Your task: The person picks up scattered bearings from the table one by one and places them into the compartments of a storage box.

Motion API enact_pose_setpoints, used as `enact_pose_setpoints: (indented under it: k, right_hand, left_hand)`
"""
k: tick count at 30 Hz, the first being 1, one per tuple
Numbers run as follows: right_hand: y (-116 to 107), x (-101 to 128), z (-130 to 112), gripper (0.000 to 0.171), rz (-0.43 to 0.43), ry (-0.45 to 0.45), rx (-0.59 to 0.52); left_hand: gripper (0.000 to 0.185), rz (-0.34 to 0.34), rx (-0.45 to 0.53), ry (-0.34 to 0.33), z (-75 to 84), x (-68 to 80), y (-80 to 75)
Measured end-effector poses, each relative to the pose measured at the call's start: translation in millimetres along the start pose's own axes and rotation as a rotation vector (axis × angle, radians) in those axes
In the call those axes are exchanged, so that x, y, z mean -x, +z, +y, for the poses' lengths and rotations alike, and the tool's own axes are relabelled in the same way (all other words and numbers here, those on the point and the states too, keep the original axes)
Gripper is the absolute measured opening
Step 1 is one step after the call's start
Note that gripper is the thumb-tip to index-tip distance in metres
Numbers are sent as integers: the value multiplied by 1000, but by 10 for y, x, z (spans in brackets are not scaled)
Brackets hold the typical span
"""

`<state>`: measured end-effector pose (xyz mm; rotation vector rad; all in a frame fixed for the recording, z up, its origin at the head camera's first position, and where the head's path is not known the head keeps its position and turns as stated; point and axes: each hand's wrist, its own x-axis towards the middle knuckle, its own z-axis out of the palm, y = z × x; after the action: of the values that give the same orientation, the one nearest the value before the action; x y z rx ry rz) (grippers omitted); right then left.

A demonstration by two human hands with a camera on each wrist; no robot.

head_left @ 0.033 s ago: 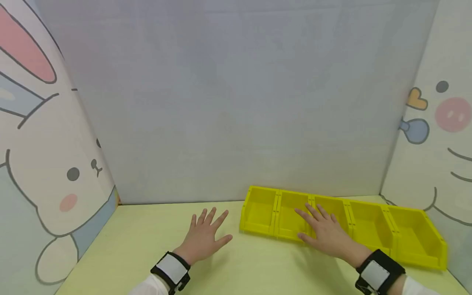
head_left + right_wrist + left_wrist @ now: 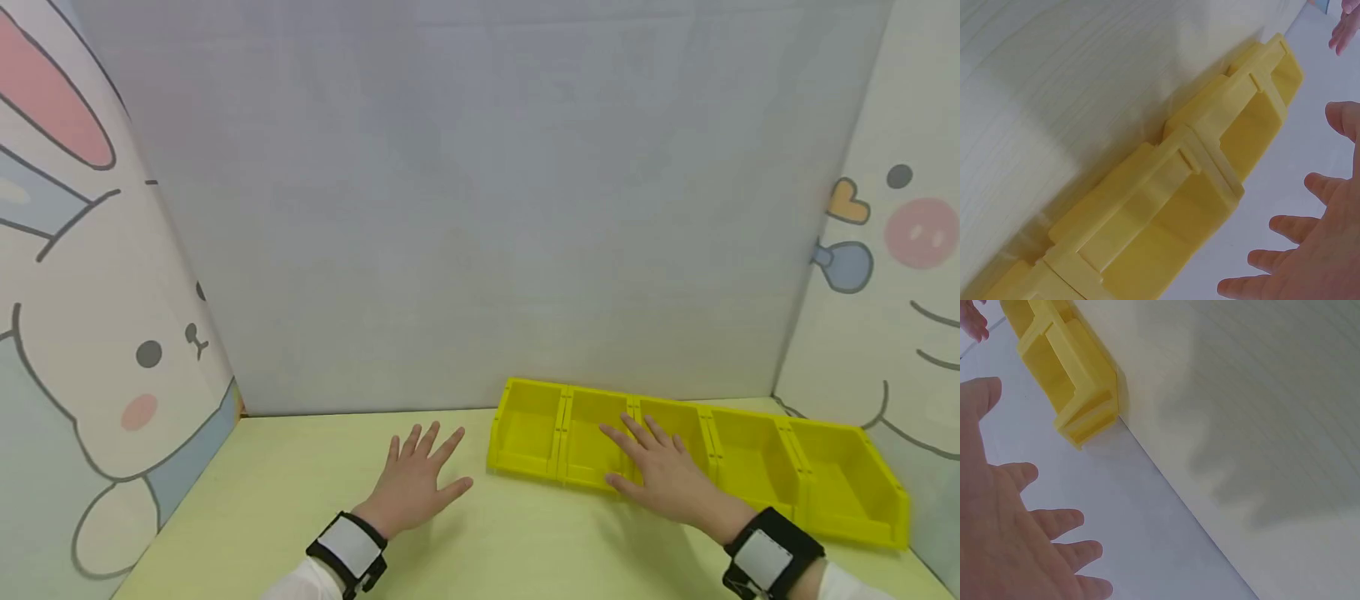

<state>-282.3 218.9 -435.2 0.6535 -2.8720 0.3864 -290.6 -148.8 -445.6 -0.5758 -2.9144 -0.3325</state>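
A row of several joined yellow bins (image 2: 750, 457) lies on the pale green table (image 2: 300, 475), toward the right, and all that show look empty. My right hand (image 2: 660, 471) hovers with spread straight fingers over the second and third bins from the left, holding nothing. My left hand (image 2: 416, 479) is spread flat above the table, just left of the row's left end. In the left wrist view the left hand (image 2: 1004, 537) sits near the end bin (image 2: 1066, 375). The right wrist view shows the right hand (image 2: 1316, 250) beside the bins (image 2: 1166, 212).
A grey back panel (image 2: 480, 208) and two side panels with cartoon drawings, one left (image 2: 90, 333) and one right (image 2: 892, 275), wall in the table. Black wrist bands with white patches sit on both wrists.
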Motion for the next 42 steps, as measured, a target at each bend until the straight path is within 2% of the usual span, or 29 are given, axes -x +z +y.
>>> enact_pose_setpoints:
  k: [8,16,21,26,30,34,39,42]
  right_hand:
    - [0,-9,19,70,-18,7,-2]
    - [-60,-45,62,68,32,2,-5]
    - [-207,-24,249,66,65,43,26]
    - [-449,12,614,66,96,105,58]
    - [-576,104,970,68,107,188,76]
    - [-638,263,1304,68,113,300,55]
    - [-696,449,1609,74,12,495,11]
    - [-723,541,1720,68,-65,616,12]
  left_hand:
    - [70,-12,7,-9,-23,-13,-6]
    - [70,-1,12,-6,-21,-80,-29]
    - [71,10,35,-7,38,-279,-41]
    - [71,12,55,15,150,-564,-74]
    - [72,-20,75,16,244,-780,-33]
    - [73,-21,170,-22,341,-963,27]
    - [72,-9,279,-111,426,-1152,180]
    - [69,-3,347,-155,460,-1226,308]
